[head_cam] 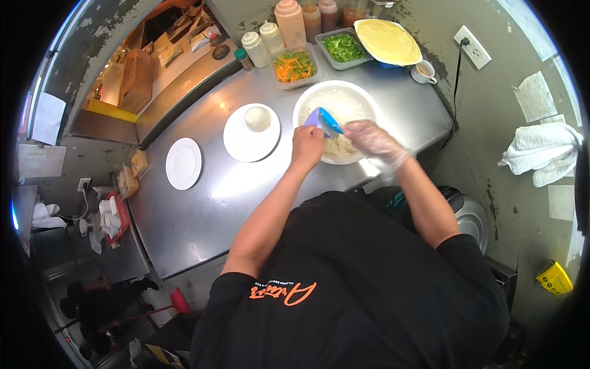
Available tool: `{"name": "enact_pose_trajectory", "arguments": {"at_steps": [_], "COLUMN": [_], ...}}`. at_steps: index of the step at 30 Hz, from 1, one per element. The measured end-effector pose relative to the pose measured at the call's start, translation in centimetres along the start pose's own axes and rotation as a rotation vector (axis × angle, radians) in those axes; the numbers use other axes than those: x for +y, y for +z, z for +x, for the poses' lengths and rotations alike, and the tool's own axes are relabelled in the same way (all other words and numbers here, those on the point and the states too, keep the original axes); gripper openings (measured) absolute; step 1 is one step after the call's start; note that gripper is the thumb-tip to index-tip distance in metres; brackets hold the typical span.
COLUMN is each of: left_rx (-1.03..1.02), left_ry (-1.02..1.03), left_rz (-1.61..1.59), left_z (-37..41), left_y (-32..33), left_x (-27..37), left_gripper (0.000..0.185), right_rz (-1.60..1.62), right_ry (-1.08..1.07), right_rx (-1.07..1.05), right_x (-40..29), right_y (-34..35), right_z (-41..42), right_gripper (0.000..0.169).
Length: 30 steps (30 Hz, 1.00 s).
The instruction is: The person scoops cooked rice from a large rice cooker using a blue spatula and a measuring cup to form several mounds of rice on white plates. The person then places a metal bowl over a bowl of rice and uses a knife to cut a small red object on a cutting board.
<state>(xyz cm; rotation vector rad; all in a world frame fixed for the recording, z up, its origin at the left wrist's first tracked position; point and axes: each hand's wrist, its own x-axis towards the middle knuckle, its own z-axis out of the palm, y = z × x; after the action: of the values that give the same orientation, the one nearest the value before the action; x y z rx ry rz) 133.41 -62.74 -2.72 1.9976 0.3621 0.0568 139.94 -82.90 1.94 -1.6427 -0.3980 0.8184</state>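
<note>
My bare left hand grips a purple cup over a white bowl of cooked rice. In my right hand, covered by a clear plastic glove, is a blue rice paddle held against the cup's mouth. What is inside the cup is mostly hidden by the paddle. To the left of the bowl, a round white plate carries a molded mound of rice near its far edge. Farther left lies a smaller white plate with nothing on it.
Behind the bowl stand containers of shredded carrot and greens and chopped green onions, beside several squeeze bottles. A yellow-topped dish and a white mug sit at the back right of the steel table. A person is at lower left.
</note>
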Motion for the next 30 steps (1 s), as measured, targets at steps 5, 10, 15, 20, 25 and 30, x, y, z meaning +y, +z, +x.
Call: {"name": "enact_pose_trajectory", "arguments": {"at_steps": [5,10,15,20,25,30], "left_rx": [-0.328,-0.544,-0.42,-0.27,-0.116,0.012], "left_ry": [-0.214,-0.184,-0.248,-0.266,0.099,0.195], "left_rz": [-0.788,-0.671,-0.729,-0.73,-0.249,-0.141], "left_z": [0.3,0.9,1.2,0.3,1.9,0.1], "left_y": [-4.2,-4.9,-3.3,-1.4,-0.3,-0.1], "left_x": [1.5,2.9,2.1,0.9,-1.4,1.1], "left_gripper": [0.025,0.027,0.027,0.022,0.021,0.024], "right_rz": [0.202,-0.031,-0.56,-0.067,0.079,-0.445], "right_ry": [0.199,0.171,-0.159,-0.083,0.151,-0.124], "right_rx": [0.24,0.066,0.138,0.192,0.364,0.393], "right_x": [-6.1,-5.7,-2.8,-0.3,-0.5,-1.3], "right_y": [-4.6,-4.3,-1.5,-1.4,0.1,3.2], "right_z": [-2.9,-0.9,-0.8,-0.2,-1.2,-1.6], "right_gripper": [0.021,0.024,0.024,0.017,0.017,0.025]}}
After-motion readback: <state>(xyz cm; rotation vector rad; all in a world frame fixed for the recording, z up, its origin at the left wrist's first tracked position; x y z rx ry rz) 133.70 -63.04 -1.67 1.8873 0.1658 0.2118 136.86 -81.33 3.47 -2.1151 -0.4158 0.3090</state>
